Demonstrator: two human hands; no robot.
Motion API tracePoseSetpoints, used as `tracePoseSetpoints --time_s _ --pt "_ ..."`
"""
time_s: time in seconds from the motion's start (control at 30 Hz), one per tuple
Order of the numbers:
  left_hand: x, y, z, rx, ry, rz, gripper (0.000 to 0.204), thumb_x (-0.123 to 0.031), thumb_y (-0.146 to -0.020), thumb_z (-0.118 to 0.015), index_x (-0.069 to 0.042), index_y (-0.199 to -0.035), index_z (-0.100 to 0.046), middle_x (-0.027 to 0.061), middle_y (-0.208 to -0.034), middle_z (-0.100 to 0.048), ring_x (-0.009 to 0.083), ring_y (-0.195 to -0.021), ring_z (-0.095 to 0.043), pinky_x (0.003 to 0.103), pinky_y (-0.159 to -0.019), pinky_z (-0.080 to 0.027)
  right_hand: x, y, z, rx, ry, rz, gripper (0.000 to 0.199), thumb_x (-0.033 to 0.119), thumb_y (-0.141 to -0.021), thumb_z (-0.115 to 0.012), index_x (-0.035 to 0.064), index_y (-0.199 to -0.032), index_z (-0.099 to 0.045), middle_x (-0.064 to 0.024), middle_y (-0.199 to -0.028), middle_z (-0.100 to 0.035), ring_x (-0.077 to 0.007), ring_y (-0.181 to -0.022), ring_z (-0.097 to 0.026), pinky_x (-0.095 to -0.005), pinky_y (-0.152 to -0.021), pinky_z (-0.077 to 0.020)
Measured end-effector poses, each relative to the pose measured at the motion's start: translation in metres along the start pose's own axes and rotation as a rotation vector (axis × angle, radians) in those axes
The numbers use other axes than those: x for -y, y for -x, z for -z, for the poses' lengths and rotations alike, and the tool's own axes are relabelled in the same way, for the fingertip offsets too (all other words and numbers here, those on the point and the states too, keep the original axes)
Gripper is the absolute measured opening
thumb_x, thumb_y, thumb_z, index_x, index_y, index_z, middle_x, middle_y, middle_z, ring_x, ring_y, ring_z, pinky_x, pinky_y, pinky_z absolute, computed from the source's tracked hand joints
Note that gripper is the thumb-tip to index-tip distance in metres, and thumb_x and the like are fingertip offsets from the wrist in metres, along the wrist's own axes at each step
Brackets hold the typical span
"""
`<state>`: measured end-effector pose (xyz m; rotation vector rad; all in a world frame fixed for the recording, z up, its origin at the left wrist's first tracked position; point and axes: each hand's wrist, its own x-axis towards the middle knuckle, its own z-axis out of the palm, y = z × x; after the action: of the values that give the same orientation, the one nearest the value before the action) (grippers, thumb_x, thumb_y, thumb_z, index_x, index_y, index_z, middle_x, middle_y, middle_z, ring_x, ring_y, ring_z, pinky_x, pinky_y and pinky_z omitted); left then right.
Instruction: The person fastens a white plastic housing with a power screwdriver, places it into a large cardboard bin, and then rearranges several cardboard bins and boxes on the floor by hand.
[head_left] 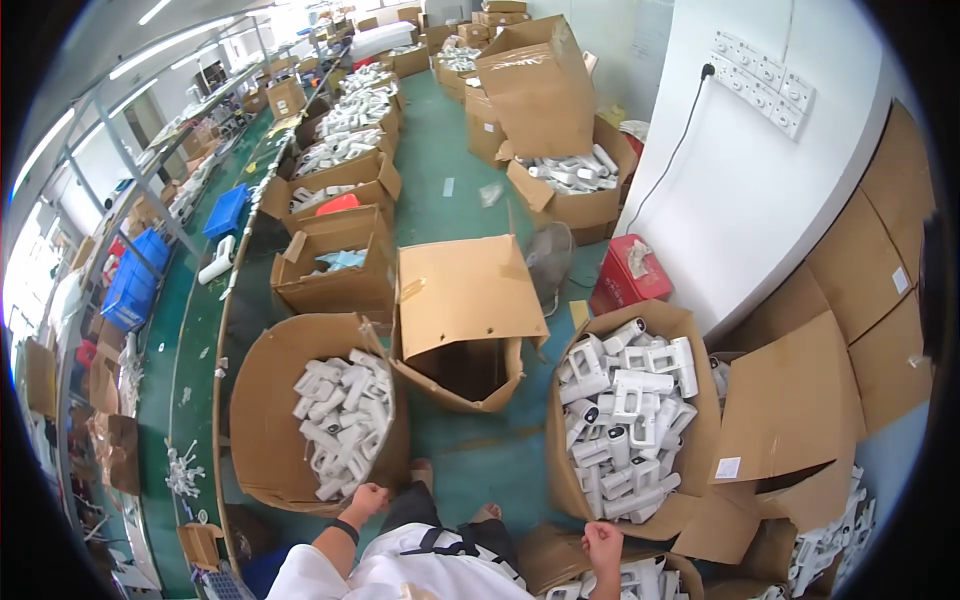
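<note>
My left hand (pixel 369 499), with a dark band on its wrist, hangs by the near rim of a round-bulging cardboard box (pixel 262 420). Its fingers are curled closed, and I see nothing in them. White plastic housings (pixel 345 420) lie heaped in that box. My right hand (pixel 602 545) is also closed, with no object showing in it. It hovers close to the near edge of another cardboard box (pixel 565 480), which is full of white handle-shaped plastic parts (pixel 630 420). Below this hand, more white parts (pixel 640 580) fill a box at the lower edge.
Between the two boxes stands a carton (pixel 465 290) with its flap raised. A fan (pixel 550 265) and a red bin (pixel 633 275) are behind it. A long green bench (pixel 185 380) runs along the left. Large open cartons (pixel 785 400) crowd the right.
</note>
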<state>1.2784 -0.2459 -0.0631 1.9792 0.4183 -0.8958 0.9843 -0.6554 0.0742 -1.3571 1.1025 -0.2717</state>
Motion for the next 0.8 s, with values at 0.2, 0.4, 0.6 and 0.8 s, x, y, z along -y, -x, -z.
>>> tracePoseSetpoints --time_s 0.2,0.4,0.6,0.8 --pt "-0.056 -0.018 -0.031 0.076 0.029 -0.081 0.020 -0.021 -0.082 -0.060 -0.001 -0.079 -0.060 0.0076 -0.068 -0.063 0.0155 -0.059 -0.061 0.029 -0.053 -0.048 -0.011 -0.005 0.028 -0.103 0.039 -0.076 0.012 0.012 -0.083 -0.065 0.0006 -0.082 -0.062 -0.0041 -0.060 -0.058 -0.0093 -0.046 -0.051 -0.0220 -0.042 -0.0399" --pt "-0.078 -0.029 -0.028 0.062 0.165 -0.025 0.020 -0.022 -0.085 -0.060 -0.003 -0.083 -0.059 0.0075 -0.073 -0.063 0.0152 -0.062 -0.061 0.028 -0.054 -0.048 0.031 -0.077 -0.026 0.020 0.097 -0.009 0.014 0.014 -0.085 -0.061 0.0002 -0.083 -0.062 -0.0032 -0.061 -0.058 -0.0089 -0.049 -0.052 -0.0210 -0.044 -0.0392" --pt "-0.089 -0.035 0.010 0.030 0.231 -0.001 0.019 -0.022 -0.085 -0.060 -0.004 -0.084 -0.059 0.0058 -0.072 -0.063 0.0145 -0.060 -0.060 0.026 -0.050 -0.046 0.073 -0.190 -0.162 0.139 0.103 -0.166 0.042 0.031 -0.082 -0.066 0.0010 -0.109 -0.056 -0.0083 -0.094 -0.060 -0.0139 -0.080 -0.056 -0.0304 -0.059 -0.0456" --pt "-0.098 -0.081 0.052 -0.001 0.370 0.034 0.019 -0.022 -0.086 -0.060 -0.004 -0.081 -0.059 0.0045 -0.070 -0.062 0.0135 -0.060 -0.060 0.027 -0.055 -0.049 0.074 -0.270 -0.295 0.222 0.199 -0.317 0.088 0.045 -0.077 -0.069 0.0125 -0.141 -0.018 -0.0126 -0.140 -0.029 -0.0400 -0.117 -0.039 -0.0601 -0.086 -0.0407"
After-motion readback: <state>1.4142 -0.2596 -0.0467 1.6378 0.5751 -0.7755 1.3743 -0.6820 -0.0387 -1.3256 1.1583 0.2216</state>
